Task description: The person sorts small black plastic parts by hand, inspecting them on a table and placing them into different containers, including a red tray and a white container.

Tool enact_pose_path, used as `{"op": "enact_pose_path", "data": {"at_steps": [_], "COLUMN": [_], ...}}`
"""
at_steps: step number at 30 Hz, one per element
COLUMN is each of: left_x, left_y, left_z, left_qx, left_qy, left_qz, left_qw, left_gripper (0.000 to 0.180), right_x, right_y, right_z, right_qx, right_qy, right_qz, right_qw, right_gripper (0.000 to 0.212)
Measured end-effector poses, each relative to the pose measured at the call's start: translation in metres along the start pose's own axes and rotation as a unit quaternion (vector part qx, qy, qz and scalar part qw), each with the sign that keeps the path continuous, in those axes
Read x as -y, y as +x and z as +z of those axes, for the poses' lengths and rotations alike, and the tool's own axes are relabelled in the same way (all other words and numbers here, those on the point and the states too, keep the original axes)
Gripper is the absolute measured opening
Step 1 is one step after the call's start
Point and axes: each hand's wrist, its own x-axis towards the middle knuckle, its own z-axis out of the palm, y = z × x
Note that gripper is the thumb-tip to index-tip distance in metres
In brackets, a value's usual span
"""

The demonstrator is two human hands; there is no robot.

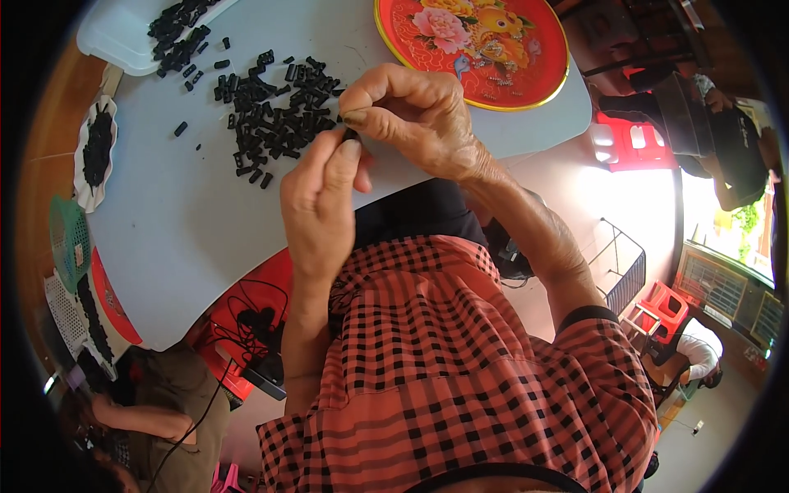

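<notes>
My left hand [320, 197] is closed, pinching a small black plastic piece [350, 134] between thumb and forefinger. Right above it, my right hand [423, 123] is also closed, with thumb and forefinger tips pressed together close to that piece. Whatever sits between the right fingertips is too small to make out. Both hands are held over the near part of the pale grey-blue table [181, 222]. Just beyond them lies a loose pile of small black plastic pieces [275, 119], mostly short blocks.
A red round tray [460, 74] with painted flowers stands at the far right of the table. At the far left is a white tub [115, 37] with more black pieces. A white scalloped dish [86, 177] and a green basket [70, 238] line the left. Other people are nearby.
</notes>
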Motion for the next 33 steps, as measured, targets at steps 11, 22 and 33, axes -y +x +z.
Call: {"op": "enact_pose_path", "data": {"at_steps": [11, 22, 33], "left_x": [0.011, 0.011, 0.018], "left_y": [-0.006, -0.010, -0.009], "left_z": [-0.003, -0.005, 0.000], "left_qx": [-0.063, -0.032, 0.141], "left_qy": [-0.002, 0.058, -0.402], "left_qz": [0.046, 0.118, -0.113], "left_qw": [0.997, 0.991, 0.897], "left_gripper": [0.019, 0.017, 0.030], "right_x": [-0.003, -0.002, 0.005], "right_y": [0.005, 0.007, -0.001], "right_z": [0.003, 0.001, 0.003], "right_qx": [-0.022, 0.058, 0.061], "right_qy": [-0.142, -0.223, -0.168], "right_qz": [0.037, -0.027, -0.009], "right_qw": [0.989, 0.973, 0.984], "right_gripper": [0.023, 0.037, 0.040]}}
